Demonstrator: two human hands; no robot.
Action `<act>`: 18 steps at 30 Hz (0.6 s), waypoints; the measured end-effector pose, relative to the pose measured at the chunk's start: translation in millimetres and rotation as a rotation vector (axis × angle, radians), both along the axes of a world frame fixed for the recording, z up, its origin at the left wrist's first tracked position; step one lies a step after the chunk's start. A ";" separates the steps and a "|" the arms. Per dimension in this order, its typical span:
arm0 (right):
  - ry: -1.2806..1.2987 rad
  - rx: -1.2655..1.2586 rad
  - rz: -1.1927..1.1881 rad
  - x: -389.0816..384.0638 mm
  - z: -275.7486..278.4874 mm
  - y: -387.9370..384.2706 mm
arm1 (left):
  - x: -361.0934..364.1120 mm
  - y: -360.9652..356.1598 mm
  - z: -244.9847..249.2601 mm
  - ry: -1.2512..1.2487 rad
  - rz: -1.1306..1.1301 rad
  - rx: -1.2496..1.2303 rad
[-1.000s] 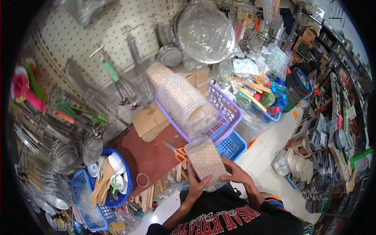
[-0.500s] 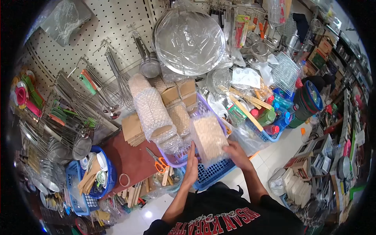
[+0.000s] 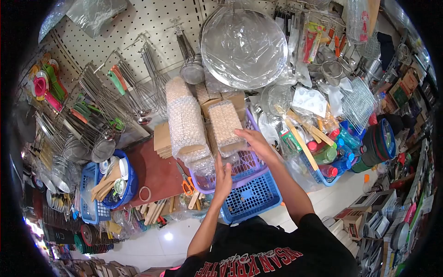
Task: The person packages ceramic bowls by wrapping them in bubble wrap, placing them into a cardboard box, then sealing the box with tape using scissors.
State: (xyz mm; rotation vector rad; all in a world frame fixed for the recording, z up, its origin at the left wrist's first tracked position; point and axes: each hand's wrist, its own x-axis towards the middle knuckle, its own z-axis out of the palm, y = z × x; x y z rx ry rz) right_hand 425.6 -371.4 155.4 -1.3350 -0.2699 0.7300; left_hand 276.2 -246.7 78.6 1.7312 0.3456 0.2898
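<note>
A box in bubble wrap (image 3: 225, 121) lies over the cardboard boxes (image 3: 237, 100) in the purple basket (image 3: 251, 170). At its right edge, my right hand (image 3: 254, 142) grips it with thumb and fingers. My left hand (image 3: 223, 177) is upright just below the box's near left corner, fingers stretched out, holding nothing. Left of the box, long bubble-wrapped packages (image 3: 187, 122) are stacked on the same basket. A blue basket (image 3: 252, 196) sits in front of the purple one, close to my body.
Orange-handled scissors (image 3: 187, 182), a tape roll (image 3: 145, 194) and flat cardboard pieces (image 3: 162, 138) lie on the red-brown table (image 3: 154, 173). A round blue basket (image 3: 131, 184) stands at left. Whisks (image 3: 154, 69) and a large wrapped sieve (image 3: 244, 46) hang behind. Bottles (image 3: 327, 154) fill a basket at right.
The bubble-wrapped box has moved away from my body onto the boxes in the purple basket. My right hand went with it, while my left hand dropped off its side. The view has shifted.
</note>
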 end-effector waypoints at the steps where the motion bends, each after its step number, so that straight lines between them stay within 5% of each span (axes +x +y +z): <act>1: 0.005 -0.017 0.007 2.8 -2.0 4.4 | 0.5 -1.8 2.3 0.011 0.005 -0.030; 4: 0.030 -0.048 0.055 3.8 0.8 11.5 | 1.0 -4.7 4.7 0.048 0.019 -0.220; 18: -0.318 -0.341 0.018 16.8 -19.9 36.2 | 1.7 -8.0 9.2 0.091 0.049 -0.081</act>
